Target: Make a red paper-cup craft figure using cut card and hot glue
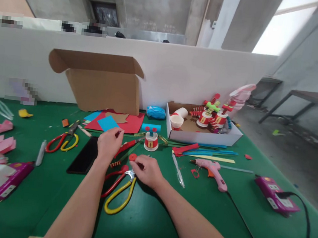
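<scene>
The right hand has thumb and fingertips drawn nearly together at a small red disc, apparently pinching its near edge; the disc lies just in front of the cup figure, over the green table. The left hand curls its fingers inward beside the phone; I cannot tell how tightly they close or whether they hold anything. With so slight a grip, the disc could slip and drop among the scraps. Either wrist, swinging inward, could knock the scissors lying between the 2 forearms, and a careless forward reach could tip the figure, which stands upright on its cup rim. The glue gun may be hot, and its cord droops past the near table edge, so a snag there could drag it. Behind the figure, paper strips and the white box limit room; the pen bounds the right hand's side. The freest green surface lies nearer the body, between the scissors and the right forearm.
</scene>
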Motion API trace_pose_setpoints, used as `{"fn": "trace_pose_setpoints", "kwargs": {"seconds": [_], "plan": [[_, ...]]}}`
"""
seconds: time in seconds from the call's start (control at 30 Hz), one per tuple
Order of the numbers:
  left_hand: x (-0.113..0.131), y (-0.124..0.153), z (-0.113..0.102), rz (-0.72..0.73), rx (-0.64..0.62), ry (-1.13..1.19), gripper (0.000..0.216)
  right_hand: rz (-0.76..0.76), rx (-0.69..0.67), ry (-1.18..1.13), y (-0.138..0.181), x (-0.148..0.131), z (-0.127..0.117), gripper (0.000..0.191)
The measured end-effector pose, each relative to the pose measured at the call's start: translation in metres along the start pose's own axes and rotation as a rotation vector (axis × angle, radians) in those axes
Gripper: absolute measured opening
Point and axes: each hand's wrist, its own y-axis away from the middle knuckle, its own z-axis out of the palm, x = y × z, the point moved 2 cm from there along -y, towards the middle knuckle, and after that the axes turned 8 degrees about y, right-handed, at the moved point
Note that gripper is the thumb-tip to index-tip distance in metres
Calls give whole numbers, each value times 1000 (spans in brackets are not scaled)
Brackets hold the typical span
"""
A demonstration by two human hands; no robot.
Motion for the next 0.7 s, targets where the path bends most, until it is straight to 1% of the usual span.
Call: {"fn": "trace_pose_setpoints", "kwargs": {"seconds": [0.07, 0.13, 0.2, 0.23, 0.3, 0.37, 0.43, 0.5, 0.6, 0.67, 0.7], "plan": [[2, -6, -9, 0, 28, 58, 24, 85, 47, -60, -6, 3, -6, 36], [5, -12, -18, 32, 30, 87, 23, 251, 133, -147, -12, 10, -14, 37], [9, -18, -27, 79, 22, 88, 23, 323, 110, -187, -14, 15, -20, 36], [11, -21, -31, 98, 27, 88, 23, 316, 64, -170, -14, 16, -22, 36], [12, -25, -38, 124, 46, 96, 24, 273, -5, -63, -10, 18, -23, 35], [9, -28, -42, 136, 65, 102, 25, 227, -13, 79, -3, 18, -23, 34], [5, -32, -42, 137, 58, 87, 25, 136, -20, 175, 3, 16, -21, 25], [0, -39, -40, 134, 23, 53, 25, -19, -54, 198, 7, 11, -17, 16], [-4, -53, -32, 126, -25, 30, 26, -212, -142, 184, 10, 6, -11, 20], [-2, -62, -23, 128, -62, 56, 26, -259, -209, 204, 10, 5, -7, 17], [0, -64, -18, 141, -110, 83, 25, -267, -233, 212, 10, 6, -5, 16]]}}
